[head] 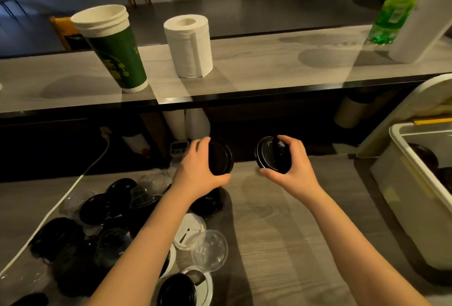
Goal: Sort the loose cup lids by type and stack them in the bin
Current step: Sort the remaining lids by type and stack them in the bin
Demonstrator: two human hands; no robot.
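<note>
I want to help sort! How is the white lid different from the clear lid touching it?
The white lid is opaque with a slot; the clear lid is transparent with no slot showing. The clear lid overlaps the white lid's edge. Both are round and lie on the table.

Forearms outstretched, left hand [198,167] gripping lid [221,161], right hand [297,160] gripping second lid [270,155]

wood-grain counter [281,244] carries a loose lid pile [95,208], a white cable [80,177] and a white bin [413,208].
</note>
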